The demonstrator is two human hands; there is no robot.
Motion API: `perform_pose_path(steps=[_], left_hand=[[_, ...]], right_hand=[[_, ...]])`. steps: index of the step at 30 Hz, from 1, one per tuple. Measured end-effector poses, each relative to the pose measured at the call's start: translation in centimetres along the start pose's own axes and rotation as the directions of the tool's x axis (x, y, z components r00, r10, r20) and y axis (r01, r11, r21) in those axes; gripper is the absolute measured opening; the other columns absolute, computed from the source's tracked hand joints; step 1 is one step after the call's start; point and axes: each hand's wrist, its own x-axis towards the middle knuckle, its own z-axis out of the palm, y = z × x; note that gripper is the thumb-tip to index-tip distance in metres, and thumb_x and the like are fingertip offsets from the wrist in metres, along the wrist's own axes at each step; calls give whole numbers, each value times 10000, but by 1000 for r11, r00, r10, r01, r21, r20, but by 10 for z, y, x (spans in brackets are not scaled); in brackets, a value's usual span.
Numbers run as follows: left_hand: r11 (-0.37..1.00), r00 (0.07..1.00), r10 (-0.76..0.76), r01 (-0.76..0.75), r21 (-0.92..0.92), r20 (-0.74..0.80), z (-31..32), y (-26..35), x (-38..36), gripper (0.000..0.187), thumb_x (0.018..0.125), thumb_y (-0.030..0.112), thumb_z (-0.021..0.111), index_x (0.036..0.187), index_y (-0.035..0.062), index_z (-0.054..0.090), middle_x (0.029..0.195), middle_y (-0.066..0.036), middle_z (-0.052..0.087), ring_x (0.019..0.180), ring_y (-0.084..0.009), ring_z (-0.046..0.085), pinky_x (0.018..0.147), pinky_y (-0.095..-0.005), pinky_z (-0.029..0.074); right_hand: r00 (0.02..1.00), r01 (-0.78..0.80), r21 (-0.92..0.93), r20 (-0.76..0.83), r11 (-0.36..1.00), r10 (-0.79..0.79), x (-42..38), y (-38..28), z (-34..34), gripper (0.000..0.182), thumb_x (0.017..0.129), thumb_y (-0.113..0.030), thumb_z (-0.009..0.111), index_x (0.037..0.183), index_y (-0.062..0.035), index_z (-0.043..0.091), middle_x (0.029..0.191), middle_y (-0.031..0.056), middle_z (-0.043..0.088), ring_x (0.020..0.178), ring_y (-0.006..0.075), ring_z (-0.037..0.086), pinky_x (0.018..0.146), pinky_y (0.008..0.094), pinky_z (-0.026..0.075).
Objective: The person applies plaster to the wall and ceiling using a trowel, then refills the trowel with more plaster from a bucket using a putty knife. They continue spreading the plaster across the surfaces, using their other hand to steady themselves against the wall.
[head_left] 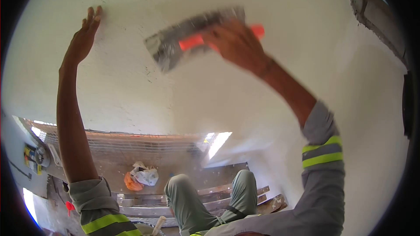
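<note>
White plastered wall (210,91) fills most of view; surface uneven, small dark specks near centre. Rough exposed edge (372,13) at upper right. Below: wooden planks (210,194) laid side by side, forming a platform. Crumpled white bag (145,175) lies on the floor beyond, touching an orange bag (130,182). Wire mesh (131,142) runs behind them. Sunlit patch (218,142) beside mesh.

Clad in grey work sleeves (321,148) pushed up the forearms, each banded with yellow-green reflective stripes (322,153) edging a grey strip. Below the sleeves, grey-green trousers (192,201), a dark strap under one knee.
</note>
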Motion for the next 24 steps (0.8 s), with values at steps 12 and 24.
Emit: perform_pose_path(steps=[12, 24], left_hand=[[999, 995, -31, 29, 18, 100, -23, 5, 8, 679, 931, 664, 154, 1484, 285, 266, 1562, -38, 174, 1419, -309, 209, 1155, -495, 179], [992, 998, -67, 67, 111, -4, -14, 6, -1, 677, 933, 652, 145, 1474, 275, 300, 1546, -39, 231, 1385, -319, 298, 1134, -518, 232]], right_hand=[[911, -185, 98, 392, 978, 133, -49, 9, 0, 196, 732, -255, 731, 837, -119, 638, 768, 80, 653, 757, 267, 640, 689, 405, 508], [874, -330, 122, 414, 936, 254, 24, -62, 62, 268, 742, -321, 672, 872, -89, 637, 632, 146, 630, 600, 306, 643, 560, 444, 504]])
